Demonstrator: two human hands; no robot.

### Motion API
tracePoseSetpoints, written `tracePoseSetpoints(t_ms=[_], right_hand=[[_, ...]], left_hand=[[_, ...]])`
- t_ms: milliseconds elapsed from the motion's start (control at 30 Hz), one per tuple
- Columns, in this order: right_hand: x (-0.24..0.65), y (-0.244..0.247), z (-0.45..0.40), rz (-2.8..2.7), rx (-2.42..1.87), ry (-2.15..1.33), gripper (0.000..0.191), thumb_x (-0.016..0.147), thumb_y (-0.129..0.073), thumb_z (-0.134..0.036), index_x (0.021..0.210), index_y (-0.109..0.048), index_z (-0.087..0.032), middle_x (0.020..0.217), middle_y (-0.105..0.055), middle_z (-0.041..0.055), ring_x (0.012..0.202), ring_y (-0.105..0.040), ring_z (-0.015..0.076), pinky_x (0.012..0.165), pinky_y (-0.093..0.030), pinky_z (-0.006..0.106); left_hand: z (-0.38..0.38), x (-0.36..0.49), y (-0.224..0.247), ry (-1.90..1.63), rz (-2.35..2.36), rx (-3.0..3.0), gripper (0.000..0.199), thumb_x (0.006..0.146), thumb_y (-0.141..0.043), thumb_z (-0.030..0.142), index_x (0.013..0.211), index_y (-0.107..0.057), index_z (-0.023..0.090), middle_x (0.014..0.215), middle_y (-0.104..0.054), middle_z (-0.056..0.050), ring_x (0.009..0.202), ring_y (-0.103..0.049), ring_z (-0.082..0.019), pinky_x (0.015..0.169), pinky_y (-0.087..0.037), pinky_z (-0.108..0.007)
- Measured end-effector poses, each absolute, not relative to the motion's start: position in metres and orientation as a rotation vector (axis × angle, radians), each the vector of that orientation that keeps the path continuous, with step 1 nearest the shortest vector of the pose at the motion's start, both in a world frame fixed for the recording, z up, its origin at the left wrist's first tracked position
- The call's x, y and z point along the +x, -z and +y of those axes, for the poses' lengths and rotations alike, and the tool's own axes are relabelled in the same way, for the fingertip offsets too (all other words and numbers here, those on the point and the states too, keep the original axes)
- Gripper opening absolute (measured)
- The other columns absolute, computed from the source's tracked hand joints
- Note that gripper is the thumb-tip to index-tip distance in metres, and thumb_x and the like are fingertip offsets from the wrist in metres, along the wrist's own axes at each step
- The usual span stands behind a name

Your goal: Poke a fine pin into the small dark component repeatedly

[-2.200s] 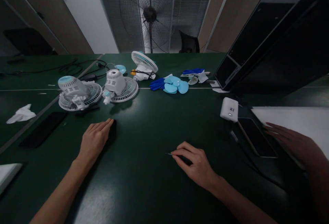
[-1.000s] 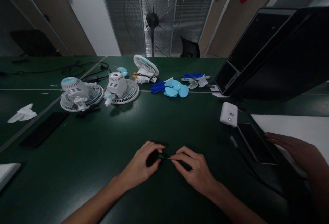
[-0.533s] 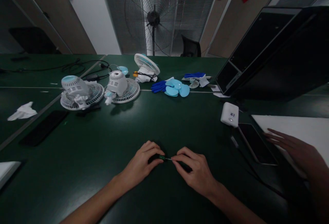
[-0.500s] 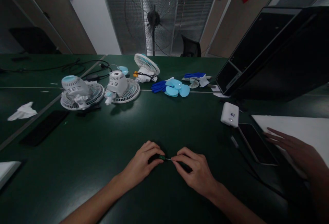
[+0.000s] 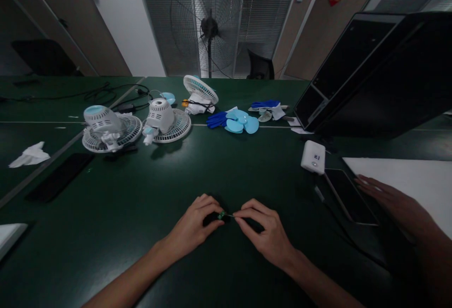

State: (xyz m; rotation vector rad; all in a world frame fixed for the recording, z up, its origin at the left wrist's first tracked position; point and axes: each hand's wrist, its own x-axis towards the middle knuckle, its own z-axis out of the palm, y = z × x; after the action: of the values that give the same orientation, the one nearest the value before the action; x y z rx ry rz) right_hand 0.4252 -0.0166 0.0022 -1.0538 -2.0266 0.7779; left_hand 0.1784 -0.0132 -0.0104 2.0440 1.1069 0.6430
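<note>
My left hand [image 5: 198, 221] pinches a small green circuit board [image 5: 221, 215] between thumb and fingers, low over the dark green table. Facing it, my right hand [image 5: 264, 227] is closed on a thin metal rod [image 5: 230, 215], held by thumb and fingertips. The rod's left end reaches the green board; whether it is fixed to it or only touching I cannot tell. Both wrists rest near the table's front middle.
Several white fans, one a tilted fan [image 5: 199, 95], lie at the back left. A blue fan blade [image 5: 242, 122] sits beside blue gloves [image 5: 217, 119]. At right are a white power bank [image 5: 313, 157], a phone [image 5: 350, 196], a large monitor [image 5: 370, 77] and another person's hand [image 5: 395, 204].
The green board has turned slightly in my left fingers, and my right hand with the rod has shifted a little left. The other person's hand has moved slightly left, and the view has shifted slightly.
</note>
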Motion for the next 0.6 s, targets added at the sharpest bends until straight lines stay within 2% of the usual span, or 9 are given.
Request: tracePoseSetpoints(t_ms=[200,600], right_hand=[[0.429,0.004,-0.017,-2.09,-1.074,-0.719,0.017,0.101,-0.061,-0.023,0.103,-0.078,-0.023,0.094,-0.071,0.0039,0.081,-0.071,0.0164,0.076,-0.057,0.028],[0.42,0.012,-0.018,-2.118,-1.124,-0.678,0.019,0.103,-0.059,-0.024,0.111,-0.077,-0.025,0.101,-0.071,0.0043,0.084,-0.071,0.0167,0.078,-0.058,0.028]], left_hand=[[-0.013,0.18,0.006,-0.647,1.119,2.06,0.014,0.098,-0.066,0.026,0.112,-0.069,0.025,0.109,-0.069,-0.005,0.104,-0.059,-0.022,0.096,-0.044,-0.039],[-0.014,0.181,0.006,-0.589,1.129,2.076,0.022,0.096,-0.068,0.024,0.118,-0.067,0.028,0.109,-0.069,-0.003,0.104,-0.06,-0.022,0.104,-0.04,-0.042]])
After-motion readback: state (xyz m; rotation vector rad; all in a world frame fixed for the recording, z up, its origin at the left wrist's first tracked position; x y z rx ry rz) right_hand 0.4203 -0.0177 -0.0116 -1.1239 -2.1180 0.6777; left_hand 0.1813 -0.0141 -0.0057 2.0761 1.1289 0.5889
